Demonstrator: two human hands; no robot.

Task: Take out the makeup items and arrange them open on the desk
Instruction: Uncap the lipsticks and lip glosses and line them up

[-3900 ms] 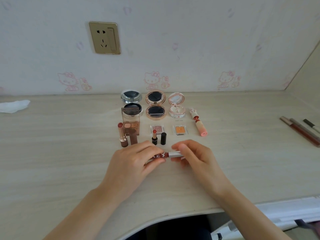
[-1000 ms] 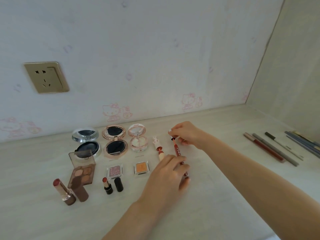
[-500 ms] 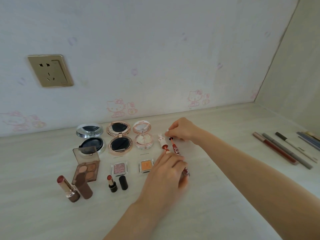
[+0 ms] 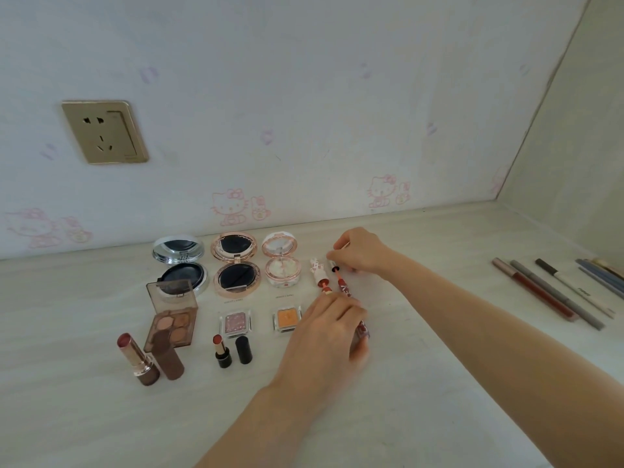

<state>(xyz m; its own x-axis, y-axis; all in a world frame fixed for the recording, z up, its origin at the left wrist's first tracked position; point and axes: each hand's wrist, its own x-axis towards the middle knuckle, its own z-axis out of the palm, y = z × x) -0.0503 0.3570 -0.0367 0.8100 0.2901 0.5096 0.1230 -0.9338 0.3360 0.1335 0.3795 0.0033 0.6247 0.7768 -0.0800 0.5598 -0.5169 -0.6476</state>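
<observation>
Opened makeup lies in rows on the pale desk. My left hand grips a dark red lip gloss tube lying on the desk, just right of a pink lip gloss tube whose white wand cap lies behind it. My right hand pinches the red tube's silver wand cap behind the tube; the red applicator points toward the tube. To the left sit three open round compacts, an eyeshadow palette, two small eyeshadow pans and two open lipsticks.
Several closed pencils and liners lie at the far right near the side wall. A wall socket is on the back wall, upper left.
The lip gloss, held in front of me earlier, has been pulled apart and laid beside the pink gloss. Over the last second my hands barely moved; the view shifted right.
</observation>
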